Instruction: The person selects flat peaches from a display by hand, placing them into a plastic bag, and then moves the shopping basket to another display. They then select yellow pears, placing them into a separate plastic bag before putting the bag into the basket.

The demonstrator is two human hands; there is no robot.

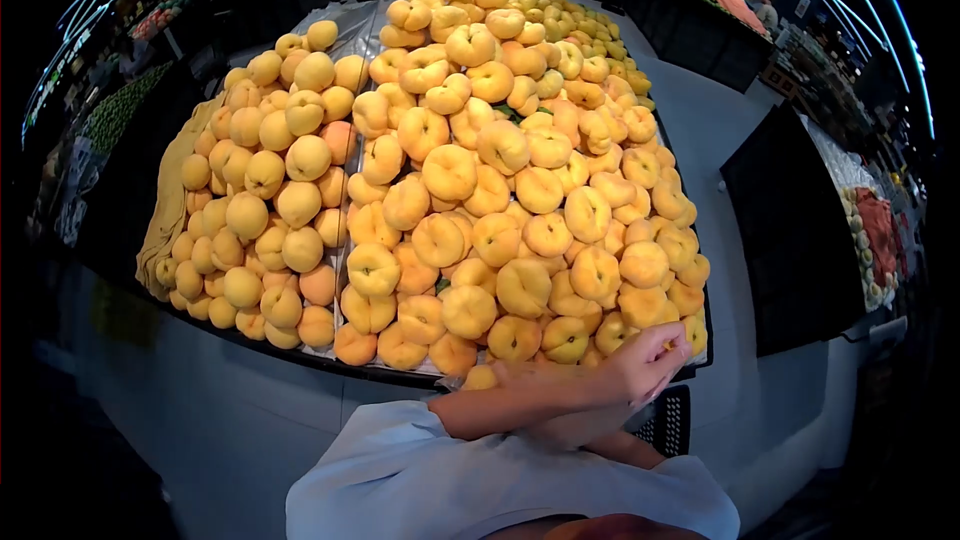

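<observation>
Fingers of my left hand point(648, 360) curl, contents unclear; right hand point(522, 374), I cannot tell. Peaches point(468, 311): likely bruisable; cup sides.

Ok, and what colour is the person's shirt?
The shirt is pale greyish blue; it shows in the head view.

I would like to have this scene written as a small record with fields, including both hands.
Place: fruit display stand, market-like surroundings
Left section: round yellow-orange fruit, piled
Larger section: flattened yellow-orange fruit, piled
Far right corner: smaller yellow-green fruit
Left edge: yellow cloth
Arms: crossed at front edge
Left hand: curled, near flattened fruit; contents unclear
Right hand: mostly hidden; grip unclear
</observation>
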